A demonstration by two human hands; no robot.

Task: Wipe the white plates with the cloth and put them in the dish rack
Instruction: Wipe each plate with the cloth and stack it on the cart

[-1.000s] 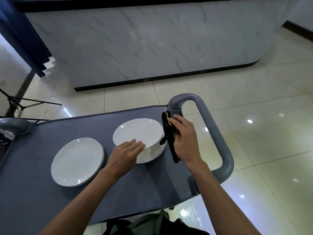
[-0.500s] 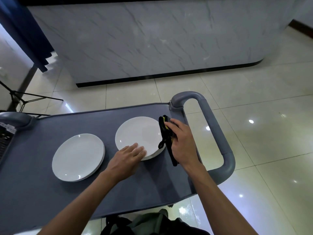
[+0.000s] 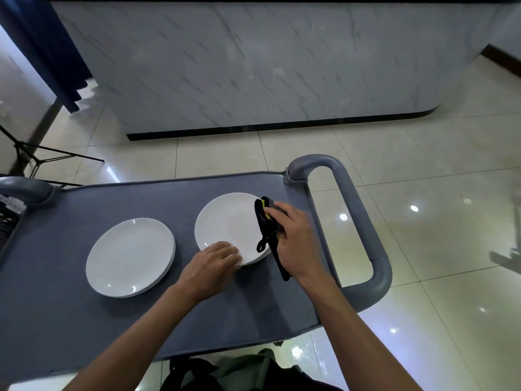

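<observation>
Head: grey cart (image 3: 84, 320), tiled floor (image 3: 423, 153).

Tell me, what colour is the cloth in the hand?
The cloth is black with a bit of yellow, seen in the head view.

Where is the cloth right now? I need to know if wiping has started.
In the head view, the cloth is in the right hand, pressed on the right edge of the right plate, near the cart handle.

Dim wide-angle view, glare spots on floor (image 3: 423, 221)
</observation>
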